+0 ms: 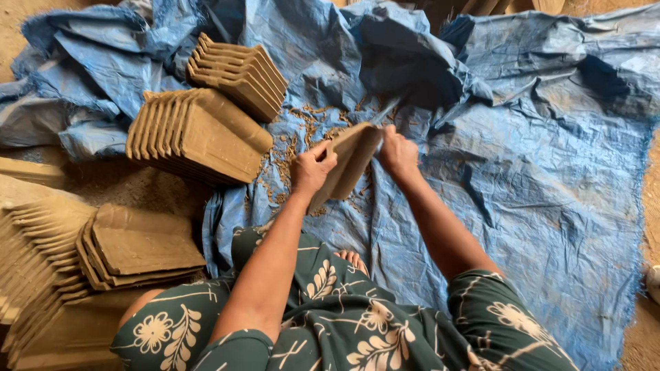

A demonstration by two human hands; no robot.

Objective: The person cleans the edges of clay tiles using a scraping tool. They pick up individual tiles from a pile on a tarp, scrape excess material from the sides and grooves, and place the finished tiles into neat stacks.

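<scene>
Head view: you're looking straight down past your knees at a crumpled blue tarp (pixel 536 178) spread on the dirt floor (pixel 137 185).
Left hand: your left hand (pixel 313 168) has its fingers (pixel 323 152) curled tight round the near left edge of a clay tile (pixel 349 159) — thumb on top, a firm clamp.
Right hand: your right hand (pixel 397 152) is closed too, gripping a thin blade-like tool (pixel 385 110) that angles up and away from the tile's far edge; how the fingers wrap its handle you cannot tell from here.
Where the tile is: held up off the tarp between both hands, straight ahead of you, just above the scatter of clay shavings (pixel 302 137).
Long axis: it runs from low near your left wrist up and away to the right, tilted on edge — the top end meets the tool.
Nearer hand: both touch it, but the left carries the weight; the right works at the upper edge.
Material: the tile looks like unfired clay, dull tan, matte and slightly dusty, a flat slab with a raised lip.
Near stack (pixel 196 134): more tiles of the same shape stand on edge, packed tight, left of your hands.
Far stack (pixel 237 72): a second bundle leans behind it, ribbed along the tops.
Left piles (pixel 130 247): further tiles lie flat and overlapping beside your left knee, off the tarp.
</scene>
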